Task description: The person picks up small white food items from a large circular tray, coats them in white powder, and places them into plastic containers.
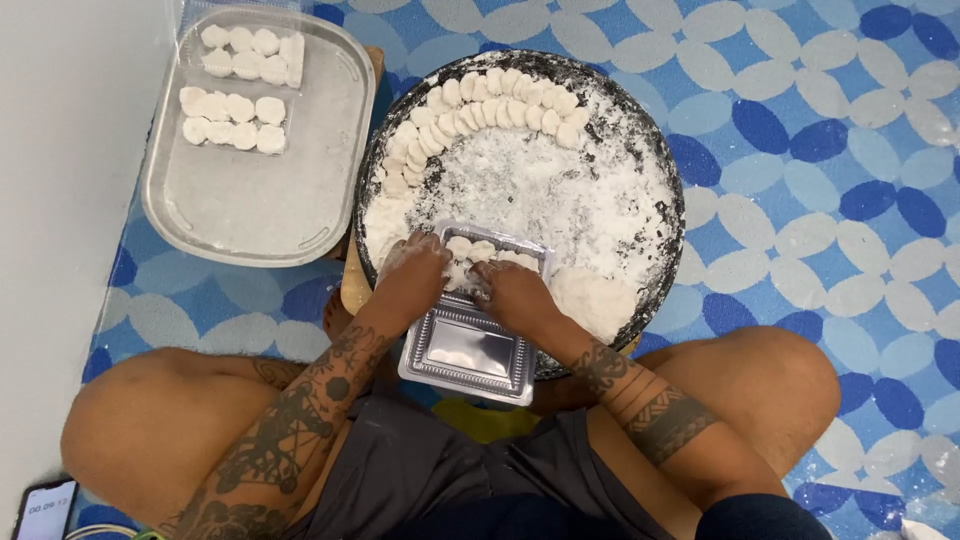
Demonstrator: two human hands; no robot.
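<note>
over the floured round tray (640, 130), the left hand (418, 272) and right hand (508, 290) both grip dough pieces (470, 250) inside a clear plastic box (470, 345).

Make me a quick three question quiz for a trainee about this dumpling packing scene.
1. True or false: both hands are at the clear plastic container.
2. Where do the filled packs sit? A: on the grey tray; B: on the round floured pan; C: on the patterned mat.
3. Fill in: a row of white dumplings curves along the pan's far ____.

Key:
1. True: left hand and right hand press dumplings into it.
2. A.
3. rim.
</note>
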